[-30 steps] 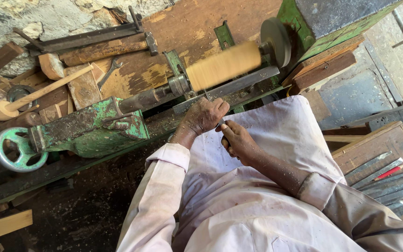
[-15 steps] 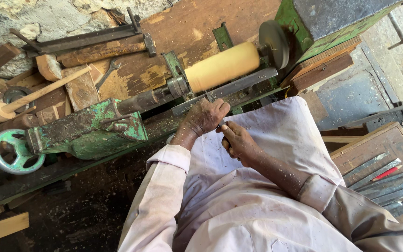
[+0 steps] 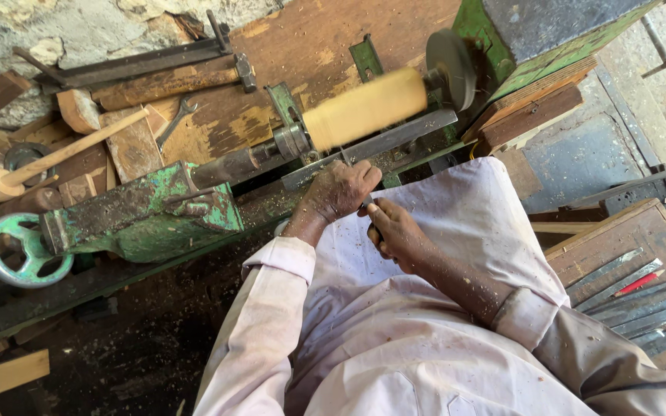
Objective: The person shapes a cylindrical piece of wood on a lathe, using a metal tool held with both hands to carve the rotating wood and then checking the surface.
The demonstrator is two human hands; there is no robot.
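Note:
A pale wooden cylinder (image 3: 364,108) is mounted on a green wood lathe (image 3: 148,216) and looks blurred, as if spinning. A grey metal tool rest (image 3: 395,139) runs along its near side. My left hand (image 3: 341,191) rests on the tool rest and grips the front of a metal turning tool (image 3: 367,202). My right hand (image 3: 395,231) holds the tool's rear part close to my body. The tool's tip is hidden under my left hand.
A wooden mallet (image 3: 48,158), a hammer (image 3: 171,81), a wrench (image 3: 173,123) and wood blocks lie behind the lathe. A green handwheel (image 3: 21,250) is at the left. Several chisels (image 3: 641,300) lie on a wooden box at the right. Wood scraps (image 3: 9,374) lie on the dark floor.
Both hands stay on the tool at the rest. The view has shifted slightly, and the hands have edged a little along the rest.

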